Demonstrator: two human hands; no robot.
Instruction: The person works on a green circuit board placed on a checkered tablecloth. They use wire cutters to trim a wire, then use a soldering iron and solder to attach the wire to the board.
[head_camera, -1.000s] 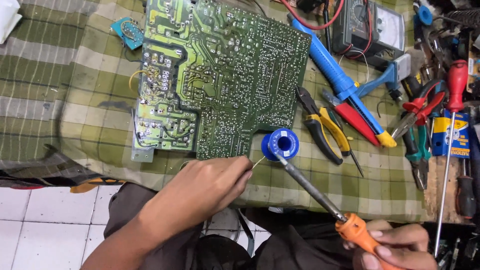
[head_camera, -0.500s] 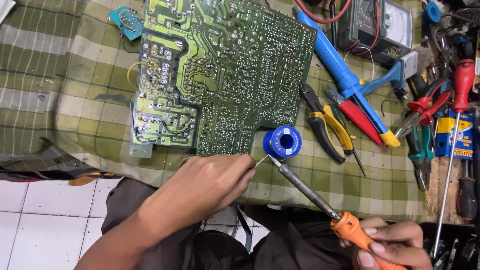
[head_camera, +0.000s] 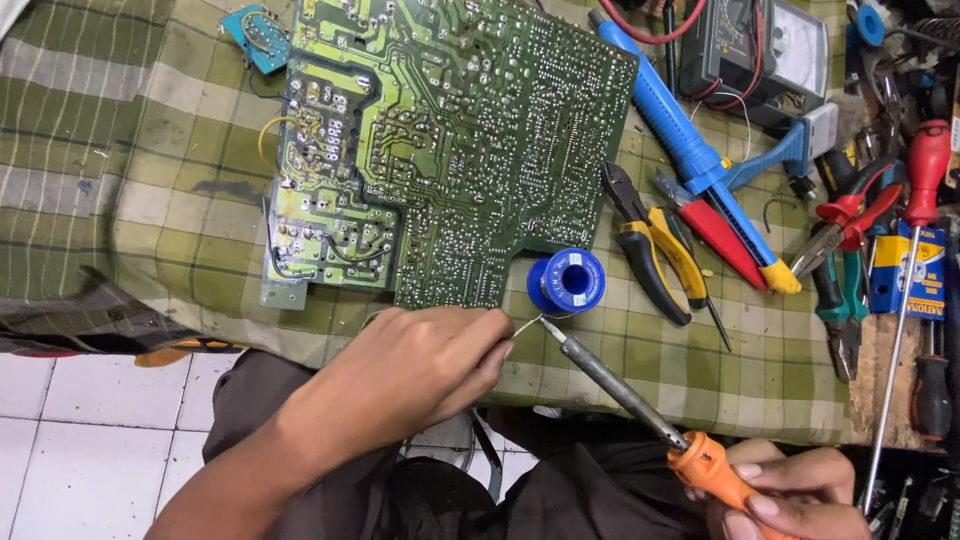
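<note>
My left hand (head_camera: 420, 370) pinches a thin solder wire (head_camera: 527, 324) just below the near edge of a large green circuit board (head_camera: 450, 140), which lies solder side up on a green checked cloth. My right hand (head_camera: 790, 495) grips the orange handle of a soldering iron (head_camera: 640, 400). The iron's tip touches the end of the wire, right beside a blue solder spool (head_camera: 567, 282).
Yellow-handled pliers (head_camera: 655, 250), a blue desoldering pump (head_camera: 690, 155), a red tool (head_camera: 715, 230), a meter (head_camera: 760, 50), red-handled pliers (head_camera: 850, 215) and long screwdrivers (head_camera: 905, 300) crowd the right side. A small blue board (head_camera: 258, 35) lies at the top left. White floor tiles (head_camera: 90, 430) show below.
The view has shifted slightly. The iron's tip and the wire have stayed together next to the spool; both hands hold nearly the same places.
</note>
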